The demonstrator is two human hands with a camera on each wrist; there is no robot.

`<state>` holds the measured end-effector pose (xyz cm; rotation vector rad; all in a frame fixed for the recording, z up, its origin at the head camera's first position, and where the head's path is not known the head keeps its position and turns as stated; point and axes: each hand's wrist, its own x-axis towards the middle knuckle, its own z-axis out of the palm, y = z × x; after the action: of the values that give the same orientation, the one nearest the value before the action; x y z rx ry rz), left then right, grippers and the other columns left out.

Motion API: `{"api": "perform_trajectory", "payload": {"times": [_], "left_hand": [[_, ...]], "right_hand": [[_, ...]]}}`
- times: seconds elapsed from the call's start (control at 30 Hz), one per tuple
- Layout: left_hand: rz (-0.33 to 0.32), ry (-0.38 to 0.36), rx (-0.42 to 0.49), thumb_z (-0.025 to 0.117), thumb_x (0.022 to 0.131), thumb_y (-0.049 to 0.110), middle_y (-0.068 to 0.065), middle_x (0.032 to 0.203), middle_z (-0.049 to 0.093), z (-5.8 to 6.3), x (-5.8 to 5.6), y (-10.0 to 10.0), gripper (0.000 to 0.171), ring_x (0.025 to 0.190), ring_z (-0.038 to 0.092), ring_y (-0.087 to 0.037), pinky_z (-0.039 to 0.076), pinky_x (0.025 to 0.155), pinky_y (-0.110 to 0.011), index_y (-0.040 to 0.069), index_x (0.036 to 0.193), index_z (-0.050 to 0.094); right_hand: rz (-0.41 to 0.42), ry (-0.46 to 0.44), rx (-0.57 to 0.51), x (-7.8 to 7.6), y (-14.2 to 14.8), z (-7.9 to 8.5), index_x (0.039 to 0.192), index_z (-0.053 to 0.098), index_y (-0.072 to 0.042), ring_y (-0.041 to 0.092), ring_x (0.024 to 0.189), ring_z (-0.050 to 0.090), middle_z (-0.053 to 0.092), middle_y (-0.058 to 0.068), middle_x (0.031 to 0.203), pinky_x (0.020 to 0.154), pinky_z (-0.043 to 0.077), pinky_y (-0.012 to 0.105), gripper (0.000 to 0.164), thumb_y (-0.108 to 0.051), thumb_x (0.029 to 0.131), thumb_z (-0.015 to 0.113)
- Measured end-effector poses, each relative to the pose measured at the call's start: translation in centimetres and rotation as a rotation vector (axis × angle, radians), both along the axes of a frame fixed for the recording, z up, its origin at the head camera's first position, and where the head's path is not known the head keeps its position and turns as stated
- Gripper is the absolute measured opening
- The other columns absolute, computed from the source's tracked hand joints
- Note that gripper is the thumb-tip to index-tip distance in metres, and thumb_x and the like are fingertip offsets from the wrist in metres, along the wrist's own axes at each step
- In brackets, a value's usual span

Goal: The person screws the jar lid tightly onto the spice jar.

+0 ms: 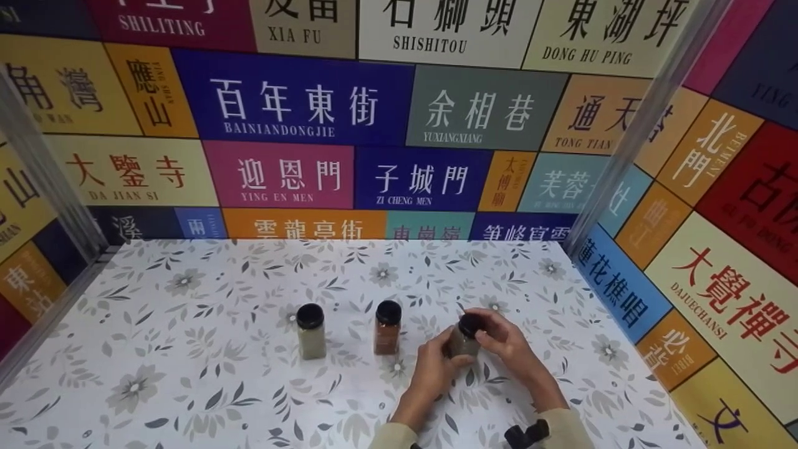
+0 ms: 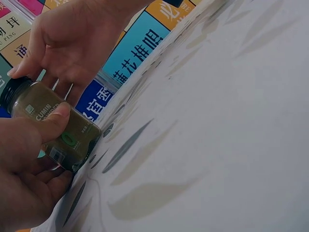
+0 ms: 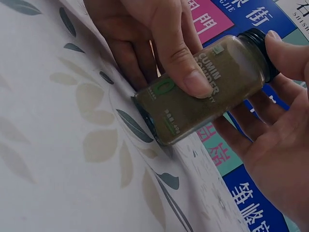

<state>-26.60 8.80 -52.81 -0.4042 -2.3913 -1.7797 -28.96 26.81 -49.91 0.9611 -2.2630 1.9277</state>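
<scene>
A clear glass jar of cumin powder with a black lid stands upright at the right of the table. Its printed label shows in both wrist views, and its base meets the tablecloth. My left hand grips the jar's body, thumb across the label. At the top, my right hand holds the lid with thumb and fingers; part of that hold is hidden in the head view. Left of the hands stand a jar of reddish-brown powder and a jar of pale green powder, both black-lidded.
A white tablecloth with grey leaves and flowers covers the table. Panels of coloured signs rise behind it and along both sides. Clear corner strips join the panels.
</scene>
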Motion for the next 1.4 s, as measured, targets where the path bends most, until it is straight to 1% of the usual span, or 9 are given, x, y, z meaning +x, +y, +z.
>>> {"api": "perform_trajectory", "payload": {"times": [0.3,0.43,0.53,0.6,0.83,1.03,1.13,1.27,1.4], "left_hand": [[0.005,0.026,0.008,0.081,0.082,0.015,-0.013,0.119,0.073,-0.12,0.03,0.07,0.051,0.107,0.069,-0.022,0.055,0.087,-0.028,0.008,0.130,0.065],[0.008,0.040,0.019,0.082,0.081,0.014,-0.014,0.115,0.074,-0.19,0.05,0.06,0.051,0.102,0.070,-0.022,0.055,0.084,-0.027,0.007,0.129,0.066],[0.001,0.033,0.026,0.082,0.080,0.015,-0.014,0.114,0.074,-0.19,0.03,0.06,0.051,0.103,0.070,-0.023,0.055,0.085,-0.027,0.007,0.129,0.066],[0.000,0.019,0.021,0.082,0.081,0.016,-0.014,0.116,0.074,-0.13,0.03,0.04,0.052,0.104,0.070,-0.023,0.055,0.086,-0.027,0.007,0.130,0.065],[-0.003,0.019,0.003,0.080,0.082,0.018,-0.014,0.122,0.072,-0.11,-0.02,0.03,0.055,0.109,0.069,-0.023,0.055,0.090,-0.029,0.006,0.133,0.063],[-0.007,0.023,0.012,0.080,0.083,0.017,-0.015,0.125,0.070,-0.15,0.07,0.03,0.057,0.112,0.068,-0.025,0.055,0.094,-0.032,0.006,0.135,0.061],[-0.011,0.013,0.012,0.079,0.084,0.016,-0.016,0.128,0.069,-0.15,0.09,0.00,0.058,0.115,0.067,-0.026,0.054,0.096,-0.033,0.006,0.137,0.060],[-0.012,0.022,0.011,0.078,0.085,0.014,-0.017,0.128,0.069,-0.07,0.16,-0.02,0.058,0.116,0.067,-0.028,0.055,0.097,-0.035,0.003,0.138,0.059],[-0.006,0.035,-0.001,0.078,0.084,0.014,-0.019,0.128,0.068,0.01,0.25,0.01,0.058,0.116,0.067,-0.030,0.055,0.097,-0.037,0.001,0.138,0.058]], "right_hand": [[-0.086,-0.030,0.006,0.16,-0.17,-0.16,0.133,0.045,0.016,-0.002,0.120,0.059,0.061,-0.008,0.126,0.098,0.047,0.012,0.041,0.005,0.095,0.057],[0.005,-0.042,-0.024,0.26,0.07,0.10,0.142,0.039,0.014,0.001,0.127,0.056,0.059,-0.006,0.136,0.103,0.045,0.013,0.046,0.002,0.099,0.049],[0.094,-0.043,-0.043,0.24,0.25,0.28,0.147,0.031,0.016,0.002,0.135,0.050,0.054,-0.009,0.146,0.108,0.040,0.013,0.050,0.002,0.101,0.042],[0.115,-0.037,-0.034,0.20,0.26,0.34,0.148,0.030,0.015,0.001,0.137,0.048,0.051,-0.012,0.148,0.109,0.039,0.012,0.049,0.003,0.102,0.040],[0.041,-0.008,-0.003,0.02,-0.16,0.12,0.140,0.040,0.017,-0.001,0.124,0.056,0.057,-0.008,0.135,0.101,0.045,0.012,0.042,0.004,0.101,0.046],[0.004,-0.002,-0.013,0.14,-0.44,0.01,0.136,0.042,0.018,0.000,0.120,0.057,0.058,-0.002,0.130,0.100,0.045,0.013,0.041,0.002,0.100,0.051],[0.002,0.000,-0.005,0.22,-0.43,0.04,0.137,0.042,0.016,0.000,0.122,0.056,0.057,0.000,0.132,0.101,0.045,0.013,0.042,0.001,0.100,0.051],[0.039,-0.014,0.013,0.27,-0.38,0.19,0.146,0.037,0.011,0.001,0.134,0.050,0.050,0.006,0.147,0.107,0.040,0.012,0.047,0.002,0.101,0.046],[0.043,-0.022,0.033,0.28,-0.47,0.32,0.147,0.038,0.009,0.000,0.134,0.049,0.050,-0.001,0.148,0.108,0.039,0.012,0.047,0.002,0.101,0.046]]}}
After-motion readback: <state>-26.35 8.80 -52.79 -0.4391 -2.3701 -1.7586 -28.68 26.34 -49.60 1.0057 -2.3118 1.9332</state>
